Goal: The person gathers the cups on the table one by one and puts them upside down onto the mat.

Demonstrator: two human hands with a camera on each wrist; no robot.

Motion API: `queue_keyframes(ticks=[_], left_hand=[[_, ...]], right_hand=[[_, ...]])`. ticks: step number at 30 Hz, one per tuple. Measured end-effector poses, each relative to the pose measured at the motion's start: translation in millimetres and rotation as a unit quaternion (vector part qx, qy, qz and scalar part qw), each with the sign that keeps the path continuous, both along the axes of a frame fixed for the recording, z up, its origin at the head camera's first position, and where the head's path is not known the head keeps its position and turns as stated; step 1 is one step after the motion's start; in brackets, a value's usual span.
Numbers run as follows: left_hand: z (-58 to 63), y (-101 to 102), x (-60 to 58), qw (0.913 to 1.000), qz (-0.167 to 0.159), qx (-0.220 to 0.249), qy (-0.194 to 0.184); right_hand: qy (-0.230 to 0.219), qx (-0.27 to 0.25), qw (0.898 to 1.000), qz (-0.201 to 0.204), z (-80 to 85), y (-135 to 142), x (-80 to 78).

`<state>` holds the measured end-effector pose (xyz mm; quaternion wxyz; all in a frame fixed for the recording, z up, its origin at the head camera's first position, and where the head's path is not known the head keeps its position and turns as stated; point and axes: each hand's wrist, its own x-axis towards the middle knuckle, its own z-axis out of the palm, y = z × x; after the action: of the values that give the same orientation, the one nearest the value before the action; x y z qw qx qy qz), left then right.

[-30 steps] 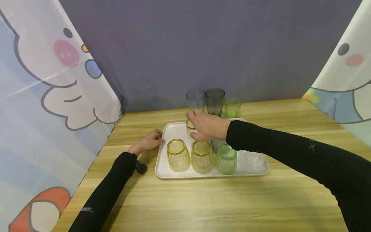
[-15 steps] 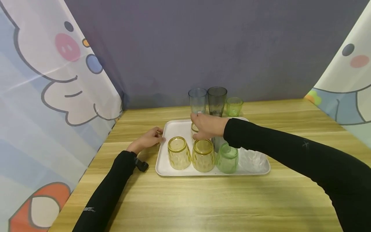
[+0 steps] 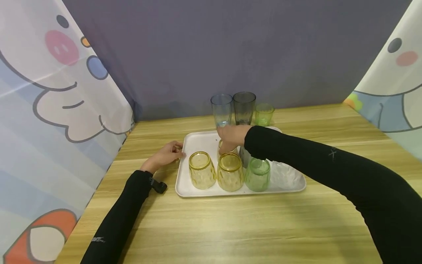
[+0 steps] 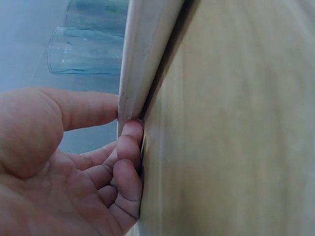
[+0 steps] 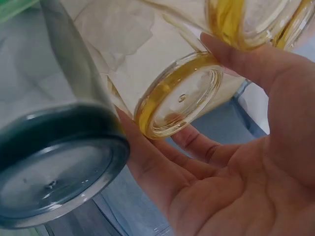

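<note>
At the left end of a white tray (image 3: 196,141), my left hand (image 3: 165,154) pinches the rim, thumb on top and fingers curled beneath, as the left wrist view shows. Over the tray, my right hand (image 3: 233,135) grips an upside-down yellow glass (image 5: 179,101) in the back row, thumb on one side and fingers on the other. Right beside those fingers stands an upturned grey-blue glass (image 5: 59,157). In the front row are two upturned yellow glasses (image 3: 202,172), an upturned green glass (image 3: 258,176) and clear glassware (image 3: 286,178) at the right end. My right forearm hides part of the back row.
Behind the tray stand a tall blue glass (image 3: 222,108), a tall dark grey glass (image 3: 244,106) and a small green glass (image 3: 264,114), all mouth up. A grey wall (image 3: 211,47) rises behind the wooden table (image 3: 237,227).
My right hand has come down around the back yellow glass, its fingers now lower on the sides. The left hand keeps its place at the tray rim. The head view has shifted slightly.
</note>
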<state>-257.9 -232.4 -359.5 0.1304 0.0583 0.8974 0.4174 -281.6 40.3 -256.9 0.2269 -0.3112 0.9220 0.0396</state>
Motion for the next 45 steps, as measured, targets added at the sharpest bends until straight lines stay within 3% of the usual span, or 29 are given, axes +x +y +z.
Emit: queue_keyframes(ticks=[4,10,15,21,24,27,30,33,36,40,45], left_hand=[[0.9,-1,0.2,1.0,0.001,-0.001,0.006],[-1.7,-13,10.1,0.9998,0.014,-0.014,0.01],[-7.6,-18,18.6,0.9997,0.021,-0.013,0.004],[-10.5,-16,19.1,0.9998,0.022,-0.003,0.001],[-9.9,-14,18.8,0.9997,0.021,-0.005,0.008],[-7.6,-11,21.0,0.9993,0.021,-0.027,0.013],[-3.2,-10,24.3,0.9983,0.01,-0.055,0.015],[-2.6,-7,25.4,0.9976,0.004,-0.065,0.023],[-4.1,-6,27.0,0.9971,0.004,-0.071,0.025],[-10.1,-10,28.6,0.9977,0.008,-0.066,0.013],[-6.9,-11,21.6,0.9984,0.008,-0.055,0.009]], right_hand=[[0.002,-0.001,1.0,0.001,-2.0,-3,-0.4],[0.016,-0.009,0.999,0.031,-8.7,-14,1.5],[0.026,-0.069,0.996,0.051,-2.7,-7,11.4],[0.074,-0.179,0.981,0.026,32.1,44,18.5],[0.121,-0.233,0.965,-0.011,47.8,81,10.7],[0.155,-0.28,0.946,-0.045,48.5,118,-0.9],[0.169,-0.322,0.929,-0.072,33.2,147,-17.4],[0.155,-0.366,0.912,-0.105,2.4,168,-43.9],[0.102,-0.395,0.901,-0.145,-38.0,181,-72.7],[-0.001,-0.419,0.891,-0.173,-89.8,184,-100.8],[-0.067,-0.447,0.876,-0.168,-104.9,168,-114.0]])
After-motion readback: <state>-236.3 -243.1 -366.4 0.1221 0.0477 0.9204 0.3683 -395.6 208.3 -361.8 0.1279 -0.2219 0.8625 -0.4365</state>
